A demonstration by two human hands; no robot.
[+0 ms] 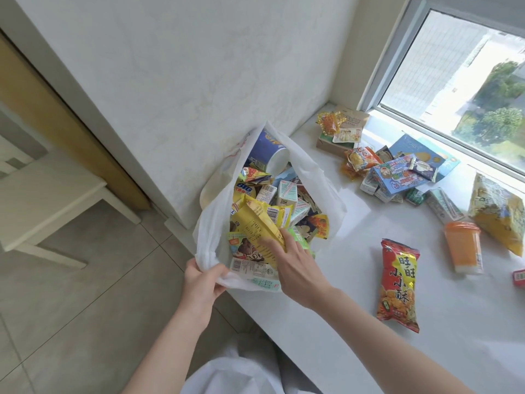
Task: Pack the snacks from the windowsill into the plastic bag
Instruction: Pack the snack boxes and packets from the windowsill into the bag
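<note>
Head view showed the left hand (199,282) gripping the near rim of the white bag (208,223) at the sill's (355,280) left end. The right hand (295,265) held a yellow packet (262,220) inside the bag's mouth. More snacks lay on the sill, a red packet (399,284) nearest.

The left hand (200,282) is gripping the plastic bag (210,223) rim at seven o'clock. The right hand (295,268) is holding a yellow packet (261,220) inside it.
</note>
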